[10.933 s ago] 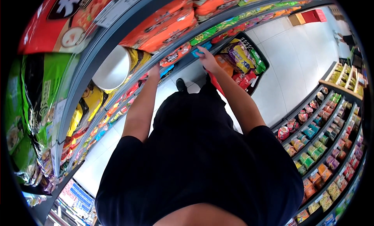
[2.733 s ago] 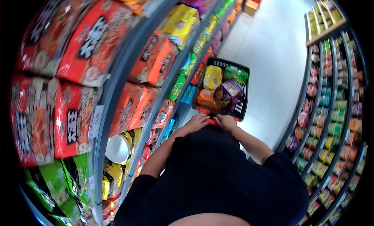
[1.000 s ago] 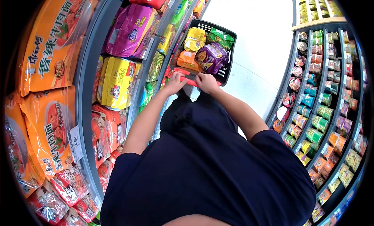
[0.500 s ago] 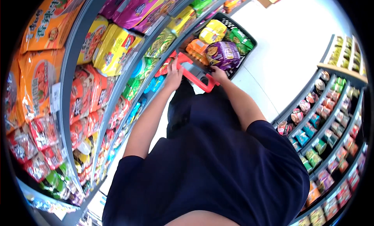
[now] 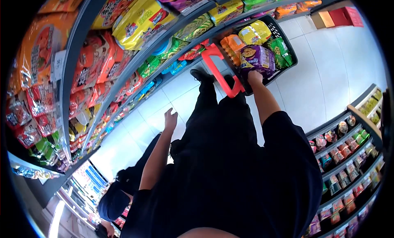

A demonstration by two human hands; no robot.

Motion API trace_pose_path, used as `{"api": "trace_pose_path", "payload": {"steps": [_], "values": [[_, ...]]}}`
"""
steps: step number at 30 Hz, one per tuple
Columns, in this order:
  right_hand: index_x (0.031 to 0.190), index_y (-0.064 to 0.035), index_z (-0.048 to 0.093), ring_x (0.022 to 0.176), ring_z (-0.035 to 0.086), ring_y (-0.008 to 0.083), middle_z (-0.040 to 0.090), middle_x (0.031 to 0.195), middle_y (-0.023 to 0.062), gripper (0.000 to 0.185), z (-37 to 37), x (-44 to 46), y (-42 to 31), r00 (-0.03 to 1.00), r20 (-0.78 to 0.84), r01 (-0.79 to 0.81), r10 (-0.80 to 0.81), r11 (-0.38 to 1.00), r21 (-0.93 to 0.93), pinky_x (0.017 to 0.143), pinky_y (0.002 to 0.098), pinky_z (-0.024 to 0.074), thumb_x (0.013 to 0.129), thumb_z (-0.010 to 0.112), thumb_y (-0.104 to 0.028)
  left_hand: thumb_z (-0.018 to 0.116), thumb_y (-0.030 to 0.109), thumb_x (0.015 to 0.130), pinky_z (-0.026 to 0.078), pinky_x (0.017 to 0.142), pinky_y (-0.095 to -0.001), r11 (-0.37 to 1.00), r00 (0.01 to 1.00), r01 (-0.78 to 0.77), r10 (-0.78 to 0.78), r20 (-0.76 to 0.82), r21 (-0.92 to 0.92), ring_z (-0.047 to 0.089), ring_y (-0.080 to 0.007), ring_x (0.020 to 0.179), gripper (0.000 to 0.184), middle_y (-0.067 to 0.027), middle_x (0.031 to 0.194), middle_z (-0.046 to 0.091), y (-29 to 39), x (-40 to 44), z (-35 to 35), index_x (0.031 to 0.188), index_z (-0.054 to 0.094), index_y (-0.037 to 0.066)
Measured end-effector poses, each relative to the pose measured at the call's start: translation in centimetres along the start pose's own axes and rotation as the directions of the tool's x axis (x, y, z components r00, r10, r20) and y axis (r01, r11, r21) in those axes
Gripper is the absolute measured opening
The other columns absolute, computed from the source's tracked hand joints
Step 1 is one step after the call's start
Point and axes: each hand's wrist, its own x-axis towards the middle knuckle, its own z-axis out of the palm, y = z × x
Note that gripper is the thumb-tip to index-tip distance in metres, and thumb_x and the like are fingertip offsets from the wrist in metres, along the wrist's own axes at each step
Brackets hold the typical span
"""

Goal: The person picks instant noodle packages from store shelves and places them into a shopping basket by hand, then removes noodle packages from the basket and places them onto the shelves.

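My right hand (image 5: pixel 255 77) reaches into the dark shopping basket (image 5: pixel 290 53) and closes on the near edge of a purple noodle pack (image 5: pixel 257 59); its fingertips are partly hidden. Around that pack lie a yellow pack (image 5: pixel 255 31), an orange pack (image 5: pixel 232 47) and a green pack (image 5: pixel 280 52). The basket's red handle (image 5: pixel 218 70) leans toward me, with neither hand on it. Off to the left, my left hand (image 5: pixel 170 118) is held over the floor, fingers apart and nothing in them.
Shelves (image 5: pixel 174 27) of bagged noodles run along the left, close to the basket. On the right stands a curved shelf (image 5: pixel 342 172) of cups and packets. A red carton (image 5: pixel 347 17) sits on the tiled floor (image 5: pixel 316 70). Another person (image 5: pixel 113 201) is behind at lower left.
Both hands have left the red handle. My right hand has moved onto the purple pack, while my left hand has dropped back toward me. The view has shifted, bringing another person into sight.
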Motion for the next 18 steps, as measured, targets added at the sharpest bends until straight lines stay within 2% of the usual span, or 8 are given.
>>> {"api": "trace_pose_path", "payload": {"steps": [3, 6, 7, 10, 11, 14, 15, 18], "values": [[0.095, -0.0052, 0.065, 0.089, 0.065, 0.0297, 0.067, 0.095, 0.0139, 0.032, -1.8, -1.8, 1.9, 0.991, -0.123, 0.052, -0.049, 0.998, 0.021, 0.074, 0.0395, 0.0533, 0.077, 0.066, -0.032, 0.058, 0.024, 0.082, 0.039, 0.098, -0.0417, 0.958, 0.98, 0.197, -0.196, 0.029, -0.207, 0.044, -0.0393, 0.116, 0.046, -0.0257, 0.122, 0.048, -2.4, -0.7, 1.6, 0.122, 0.051, 0.003], [0.092, -0.0041, 0.064, 0.085, 0.065, 0.0321, 0.067, 0.093, 0.0142, 0.039, -3.3, -3.1, 3.4, 0.971, -0.235, 0.056, -0.036, 0.995, 0.081, 0.073, 0.0405, 0.0525, 0.075, 0.067, -0.038, 0.058, 0.026, 0.082, 0.038, 0.098, -0.0416, 0.982, 0.991, 0.124, -0.115, 0.068, -0.143, 0.045, -0.0389, 0.116, 0.046, -0.0258, 0.123, 0.047, -1.3, -1.4, 3.4, 0.122, 0.053, 0.004], [0.092, -0.0027, 0.063, 0.083, 0.064, 0.0333, 0.066, 0.092, 0.0159, 0.048, -3.9, -3.2, 3.7, 0.959, -0.28, 0.067, -0.039, 0.994, 0.091, 0.073, 0.0417, 0.0515, 0.074, 0.067, -0.046, 0.058, 0.026, 0.082, 0.038, 0.098, -0.0413, 0.978, 0.988, 0.136, -0.122, 0.097, -0.156, 0.045, -0.0384, 0.116, 0.045, -0.0255, 0.124, 0.047, -0.3, -1.5, 3.8, 0.122, 0.053, 0.004], [0.092, -0.003, 0.065, 0.084, 0.066, 0.0294, 0.067, 0.089, 0.0163, 0.057, -7.2, -4.0, 3.6, 0.963, -0.271, 0.028, -0.006, 0.996, 0.079, 0.071, 0.0387, 0.0532, 0.071, 0.066, -0.056, 0.058, 0.026, 0.083, 0.041, 0.096, -0.0395, 0.974, 0.987, 0.072, -0.039, 0.155, -0.213, 0.05, -0.0359, 0.112, 0.044, -0.0236, 0.123, 0.047, 2.4, -0.6, 4.8, 0.121, 0.053, 0.005], [0.1, -0.0008, 0.062, 0.092, 0.063, 0.0325, 0.064, 0.1, 0.0189, 0.068, -8.9, -4.3, 3.3, 0.992, -0.121, -0.031, 0.049, 0.989, 0.146, 0.078, 0.041, 0.0507, 0.069, 0.065, -0.061, 0.057, 0.025, 0.084, 0.043, 0.094, -0.0387, 0.971, 0.988, 0.031, 0.007, 0.155, -0.236, 0.052, -0.0343, 0.108, 0.043, -0.0229, 0.123, 0.047, 3.4, -0.3, 4.8, 0.121, 0.053, 0.005], [0.114, 0.0004, 0.056, 0.103, 0.059, 0.03, 0.059, 0.113, 0.0187, 0.082, -8.3, -3.9, 2.7, 0.97, -0.242, 0.005, -0.015, 0.999, -0.043, 0.086, 0.0395, 0.0476, 0.066, 0.065, -0.065, 0.056, 0.022, 0.086, 0.046, 0.088, -0.0365, 0.957, 0.983, -0.102, 0.138, 0.119, -0.27, 0.059, -0.0297, 0.099, 0.038, -0.0208, 0.121, 0.047, 6.8, 0.5, 3.4, 0.12, 0.052, 0.005], [0.123, -0.0003, 0.05, 0.111, 0.055, 0.0281, 0.053, 0.122, 0.0171, 0.085, -8.4, -3.8, 2.4, 0.989, -0.149, -0.025, 0.01, 0.995, -0.099, 0.093, 0.0427, 0.0421, 0.07, 0.06, -0.067, 0.056, 0.021, 0.086, 0.047, 0.087, -0.0359, 0.952, 0.979, -0.153, 0.182, 0.089, -0.264, 0.06, -0.0283, 0.096, 0.037, -0.0202, 0.12, 0.047, 7.1, 0.9, 3.1, 0.119, 0.052, 0.005], [0.12, -0.0007, 0.052, 0.108, 0.056, 0.0276, 0.056, 0.119, 0.0151, 0.076, -7.2, -2.3, 2.2, 0.983, -0.177, -0.08, 0.053, 0.986, -0.149, 0.092, 0.0436, 0.0429, 0.075, 0.059, -0.061, 0.055, 0.017, 0.087, 0.048, 0.085, -0.0357, 0.934, 0.967, -0.24, 0.255, 0.025, -0.266, 0.061, -0.027, 0.096, 0.034, -0.0193, 0.119, 0.048, 7.7, 1.8, 2.5, 0.118, 0.052, 0.005]]}}
